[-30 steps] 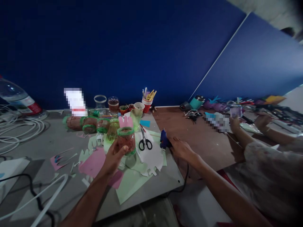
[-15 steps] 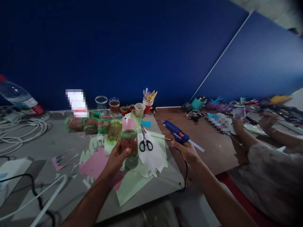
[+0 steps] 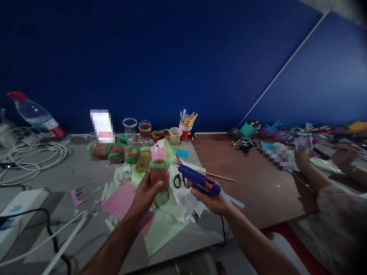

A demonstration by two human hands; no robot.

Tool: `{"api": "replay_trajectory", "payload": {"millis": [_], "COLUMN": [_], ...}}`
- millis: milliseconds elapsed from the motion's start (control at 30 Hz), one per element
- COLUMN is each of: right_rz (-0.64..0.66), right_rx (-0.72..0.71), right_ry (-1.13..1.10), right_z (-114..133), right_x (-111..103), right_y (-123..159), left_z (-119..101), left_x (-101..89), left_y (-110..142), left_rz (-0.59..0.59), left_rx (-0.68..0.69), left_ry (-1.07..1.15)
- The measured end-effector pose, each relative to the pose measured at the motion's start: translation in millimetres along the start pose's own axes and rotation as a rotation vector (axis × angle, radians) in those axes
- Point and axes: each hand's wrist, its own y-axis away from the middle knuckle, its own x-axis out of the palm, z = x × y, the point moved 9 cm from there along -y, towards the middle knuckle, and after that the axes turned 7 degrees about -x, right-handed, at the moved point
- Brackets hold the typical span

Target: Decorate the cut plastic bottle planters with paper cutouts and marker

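Note:
My left hand (image 3: 145, 194) is wrapped round a small clear jar (image 3: 159, 173) with a green rim, reddish filling and a pink paper piece on top, held above the paper scraps. My right hand (image 3: 210, 200) grips a blue glue gun (image 3: 199, 181); its nozzle points left toward the jar and its black cord (image 3: 222, 229) hangs over the table edge. Black-handled scissors (image 3: 178, 179) lie partly hidden behind the gun.
Pink, green and white paper cutouts (image 3: 160, 221) litter the grey table (image 3: 71, 168). More decorated jars (image 3: 126, 152), cups with sticks (image 3: 185, 128) and a water bottle (image 3: 38, 116) stand behind. White cables (image 3: 31, 156) lie left. Another person's arms (image 3: 312, 175) work at the brown table (image 3: 258, 187) on the right.
My right hand picked the glue gun up from the table and brought it left, close to the jar. My left hand kept holding the jar almost still.

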Motion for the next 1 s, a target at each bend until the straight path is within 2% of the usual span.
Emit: {"api": "replay_trajectory", "payload": {"millis": [233,567,767,1000], "right_rz": [0.058,0.165,0.229,0.104], "right_rx": [0.036,-0.055,-0.129,-0.096], "right_ry": [0.088,-0.023,-0.049,-0.129], "right_z": [2,0,-10,-27], "right_x": [12,18,24,3], "right_y": [3,-22,-23,-22], "left_z": [0,-4,4,0], "left_x": [-0.8,-4.0,-10.8,-12.0], "left_y": [1,0,-1,0], "left_rz": [-0.022,-0.069,-0.093,-0.151], "left_rx": [0.009,-0.015,-0.058,-0.056], "left_ry": [-0.016,-0.006,-0.038,-0.023]}}
